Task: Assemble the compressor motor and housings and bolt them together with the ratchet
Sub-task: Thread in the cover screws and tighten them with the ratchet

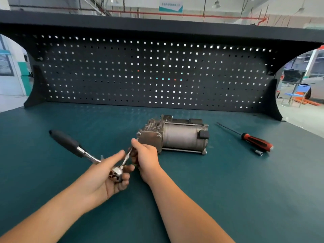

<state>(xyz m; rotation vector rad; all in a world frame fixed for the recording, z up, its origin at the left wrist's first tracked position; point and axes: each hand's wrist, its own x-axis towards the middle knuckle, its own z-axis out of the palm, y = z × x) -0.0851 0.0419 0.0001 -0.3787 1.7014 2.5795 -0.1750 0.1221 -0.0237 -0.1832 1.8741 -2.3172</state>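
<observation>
The compressor lies on the desk, just ahead and right of the hands. Its long axis runs left to right, housing end nearest. The left hand grips the ratchet at its head. The right hand, the nearer, pinches the extension, which slants towards a corner bolt.

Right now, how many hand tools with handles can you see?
2. The chrome ratchet with black grip, head held in the left hand, is left of the grey metal compressor; the red-and-black screwdriver lies on the green mat to its right. None looks hidden.
</observation>
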